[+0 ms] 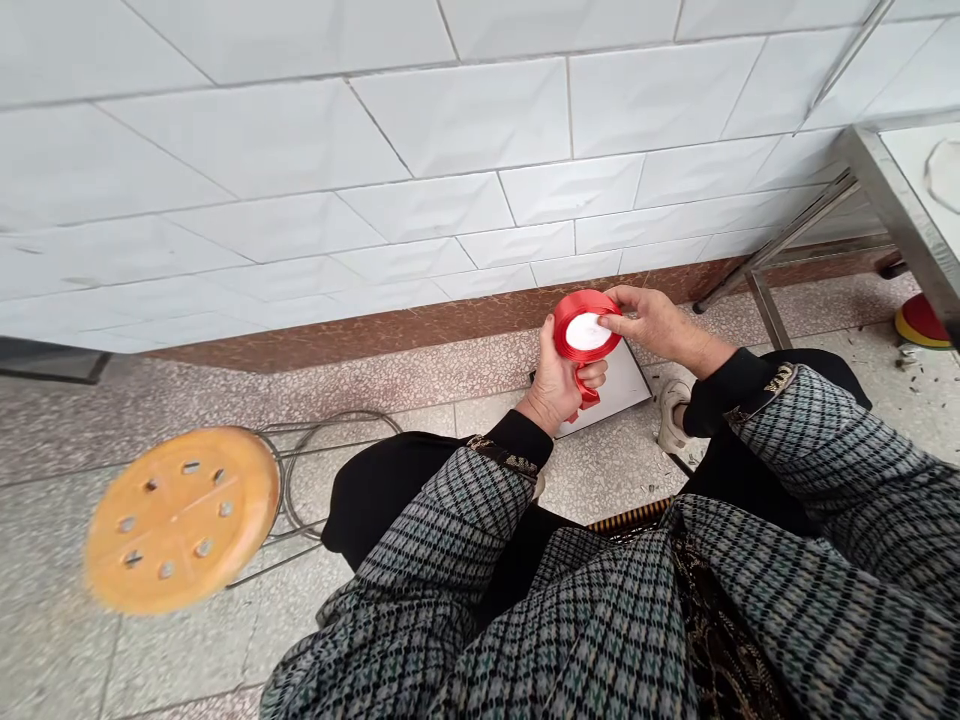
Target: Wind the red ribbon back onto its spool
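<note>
Between my two hands is a roll of shiny red ribbon [568, 347] with a white round centre. My left hand [556, 380] wraps the roll's lower left side, its fingers curled, and a loose red ribbon end hangs down beside them. On the upper right, my right hand [651, 324] pinches the rim, with the thumb lying over the white centre and the other fingers behind. Below the roll, a white flat panel with a dark edge [619, 396] lies near the floor, partly covered by my left hand.
An orange round stool [180, 520] with holes and metal legs stands at the left. A metal-framed table [900, 190] is at the right, with a red and yellow object [922, 320] beneath it. The white tiled wall [450, 110] rises close in front.
</note>
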The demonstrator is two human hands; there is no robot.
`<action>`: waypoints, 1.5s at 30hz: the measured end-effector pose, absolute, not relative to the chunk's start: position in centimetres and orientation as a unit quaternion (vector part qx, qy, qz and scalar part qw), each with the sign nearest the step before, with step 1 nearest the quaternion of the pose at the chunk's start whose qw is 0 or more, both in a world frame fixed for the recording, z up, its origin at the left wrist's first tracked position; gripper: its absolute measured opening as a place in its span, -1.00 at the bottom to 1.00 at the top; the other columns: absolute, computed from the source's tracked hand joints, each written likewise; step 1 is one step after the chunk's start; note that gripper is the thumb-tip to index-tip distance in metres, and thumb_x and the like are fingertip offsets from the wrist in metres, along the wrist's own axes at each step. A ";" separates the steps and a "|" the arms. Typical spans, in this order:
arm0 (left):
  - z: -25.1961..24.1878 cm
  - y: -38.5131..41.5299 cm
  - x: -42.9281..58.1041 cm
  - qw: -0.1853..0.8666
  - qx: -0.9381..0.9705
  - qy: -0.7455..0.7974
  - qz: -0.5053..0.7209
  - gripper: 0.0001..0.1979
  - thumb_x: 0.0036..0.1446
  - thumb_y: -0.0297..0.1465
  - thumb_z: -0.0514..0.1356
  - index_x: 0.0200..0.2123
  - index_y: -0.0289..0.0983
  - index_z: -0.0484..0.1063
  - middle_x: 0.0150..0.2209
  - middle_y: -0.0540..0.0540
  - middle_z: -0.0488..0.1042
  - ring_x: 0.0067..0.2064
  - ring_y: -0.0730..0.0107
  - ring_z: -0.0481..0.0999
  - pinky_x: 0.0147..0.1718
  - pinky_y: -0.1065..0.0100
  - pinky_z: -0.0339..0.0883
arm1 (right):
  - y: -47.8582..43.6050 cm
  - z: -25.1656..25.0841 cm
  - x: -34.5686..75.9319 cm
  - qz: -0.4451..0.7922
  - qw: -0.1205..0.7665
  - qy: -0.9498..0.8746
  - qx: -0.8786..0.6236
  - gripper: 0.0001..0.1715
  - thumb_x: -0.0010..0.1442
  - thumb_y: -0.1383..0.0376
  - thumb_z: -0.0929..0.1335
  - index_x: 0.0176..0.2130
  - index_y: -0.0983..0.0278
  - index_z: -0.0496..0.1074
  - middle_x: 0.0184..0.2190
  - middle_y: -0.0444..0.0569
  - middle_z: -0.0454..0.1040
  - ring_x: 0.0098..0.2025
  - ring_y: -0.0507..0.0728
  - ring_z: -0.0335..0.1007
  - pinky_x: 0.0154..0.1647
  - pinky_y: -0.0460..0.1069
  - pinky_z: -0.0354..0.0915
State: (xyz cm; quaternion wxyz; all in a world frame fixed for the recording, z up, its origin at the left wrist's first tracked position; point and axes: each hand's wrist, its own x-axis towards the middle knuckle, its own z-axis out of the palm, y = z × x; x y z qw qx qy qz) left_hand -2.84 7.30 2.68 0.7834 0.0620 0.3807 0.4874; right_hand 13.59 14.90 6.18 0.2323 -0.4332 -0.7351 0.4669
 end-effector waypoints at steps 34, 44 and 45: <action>0.9 6.9 -3.8 0.755 0.275 0.413 0.428 -0.70 0.17 -0.21 0.48 -0.34 -0.28 0.50 -0.57 0.14 0.27 -0.62 0.67 0.13 -0.59 0.50 0.04 | 15.8 10.3 16.7 0.532 0.193 -0.700 -0.436 -0.51 0.19 -0.08 0.56 -0.12 0.23 0.61 -0.20 0.02 0.65 -0.02 0.28 0.53 0.03 0.20 0.46; 0.5 6.7 -4.4 0.751 0.306 0.400 0.427 -0.65 0.14 -0.24 0.50 -0.46 -0.31 0.46 -0.55 0.04 0.35 -0.51 0.59 0.31 -0.47 0.50 0.20 | 17.0 9.3 17.6 0.471 0.136 -0.735 -0.467 -0.76 0.17 0.16 0.58 -0.18 0.20 0.64 -0.22 0.00 0.66 -0.06 0.30 0.53 0.06 0.25 0.48; 0.6 6.7 -4.4 0.759 0.296 0.400 0.420 -0.65 0.16 -0.26 0.49 -0.47 -0.31 0.45 -0.58 0.07 0.29 -0.53 0.61 0.26 -0.49 0.51 0.17 | 17.1 9.1 17.7 0.467 0.129 -0.741 -0.465 -0.76 0.16 0.16 0.58 -0.17 0.19 0.64 -0.23 -0.01 0.67 -0.05 0.30 0.53 0.06 0.26 0.48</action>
